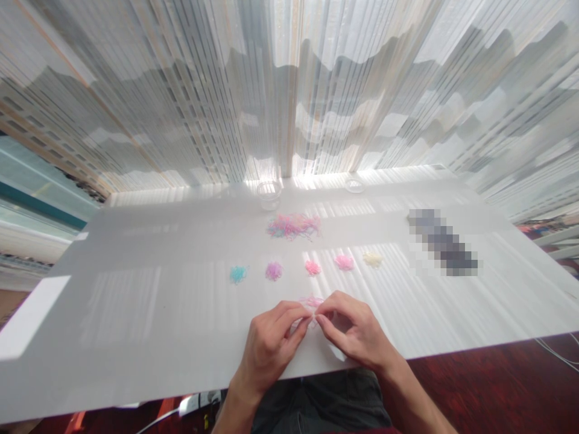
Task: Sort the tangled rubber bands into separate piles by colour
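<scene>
My left hand [277, 339] and my right hand [355, 328] meet near the table's front edge, thumb and forefinger pinched on each. Between the fingertips is a tiny pale bit, apparently a rubber band [313, 315]. Just behind the fingers lies a loose bunch of pink rubber bands [311, 301], partly hidden by my hands. Farther back sit small single-colour piles: teal [237, 274], purple [274, 271], coral pink [312, 267], light pink [344, 262] and pale yellow [373, 259]. Behind them spreads a larger mixed heap of rubber bands [294, 226].
A clear plastic cup [270, 196] stands behind the heap, with a clear round lid [354, 185] to its right. A pixelated dark object [443, 242] lies on the white table [136, 253] at right. Sheer curtains [289, 90] hang behind; a power strip [199, 402] is below.
</scene>
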Demonstrator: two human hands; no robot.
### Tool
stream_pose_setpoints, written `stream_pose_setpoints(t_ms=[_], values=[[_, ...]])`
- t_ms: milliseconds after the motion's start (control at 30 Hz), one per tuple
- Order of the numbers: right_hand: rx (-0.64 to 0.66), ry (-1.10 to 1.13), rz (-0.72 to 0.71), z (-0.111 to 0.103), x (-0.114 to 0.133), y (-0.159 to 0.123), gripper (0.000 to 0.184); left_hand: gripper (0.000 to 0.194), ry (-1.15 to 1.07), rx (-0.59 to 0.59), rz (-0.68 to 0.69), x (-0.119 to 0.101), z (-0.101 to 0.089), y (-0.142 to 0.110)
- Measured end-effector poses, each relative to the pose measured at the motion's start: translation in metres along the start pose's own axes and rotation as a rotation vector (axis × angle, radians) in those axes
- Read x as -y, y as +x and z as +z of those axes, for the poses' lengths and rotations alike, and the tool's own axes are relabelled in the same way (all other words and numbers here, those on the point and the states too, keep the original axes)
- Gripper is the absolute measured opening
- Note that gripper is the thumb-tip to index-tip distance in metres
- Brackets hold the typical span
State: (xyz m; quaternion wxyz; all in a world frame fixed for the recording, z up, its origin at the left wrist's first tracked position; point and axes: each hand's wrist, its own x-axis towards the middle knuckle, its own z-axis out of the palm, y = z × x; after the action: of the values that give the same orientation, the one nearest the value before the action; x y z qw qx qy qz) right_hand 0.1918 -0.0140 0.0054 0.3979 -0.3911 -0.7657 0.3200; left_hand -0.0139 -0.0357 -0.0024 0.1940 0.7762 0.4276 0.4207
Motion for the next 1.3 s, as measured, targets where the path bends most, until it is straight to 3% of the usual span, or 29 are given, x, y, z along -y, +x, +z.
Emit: stream_pose_setpoints(t_ms=[1300], values=[[-0.036,0.021,-0.048,0.0021,-0.0034,-0.0006,0.01,0.01,-0.034,0.0,-0.114,0.0003,0.0018,-0.0012]])
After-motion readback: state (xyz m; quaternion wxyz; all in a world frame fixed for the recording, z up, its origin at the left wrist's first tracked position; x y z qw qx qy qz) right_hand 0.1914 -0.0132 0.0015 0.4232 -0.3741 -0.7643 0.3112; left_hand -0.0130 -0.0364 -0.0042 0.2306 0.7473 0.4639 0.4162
